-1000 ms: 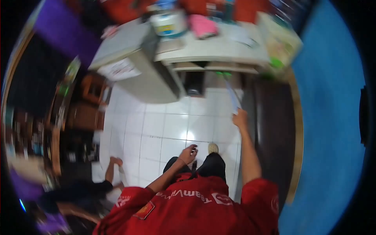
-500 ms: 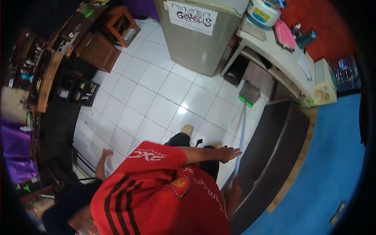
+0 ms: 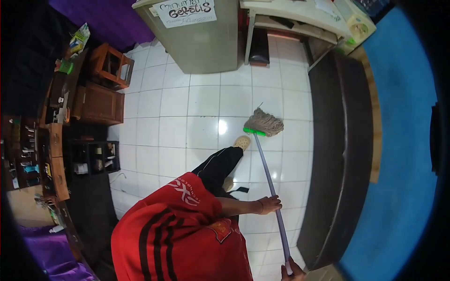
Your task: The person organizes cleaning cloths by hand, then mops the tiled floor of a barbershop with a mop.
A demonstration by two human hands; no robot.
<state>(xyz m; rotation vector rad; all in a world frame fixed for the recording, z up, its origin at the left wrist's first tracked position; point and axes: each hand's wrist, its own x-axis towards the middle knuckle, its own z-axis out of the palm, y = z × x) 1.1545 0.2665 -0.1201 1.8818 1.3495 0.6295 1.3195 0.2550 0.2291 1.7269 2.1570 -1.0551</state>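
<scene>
A mop with a pale purple handle slants across the tiles from its head down to the lower right. Its grey string head, joined by a green clamp, lies spread on the floor. My left hand reaches out from the red sleeve and is closed around the middle of the handle. At the handle's lower end, my right hand grips it, partly cut off by the frame's bottom edge. My foot in a beige clog stands just short of the mop head.
A dark padded bench runs along the right, beside a blue surface. Ahead stand a refrigerator and a white desk. Wooden cabinets and a black rack line the left.
My left hand, stretched out beside the handle before, is now wrapped around it. The mop head has moved away from the desk, nearer my foot. A person at lower left is no longer visible.
</scene>
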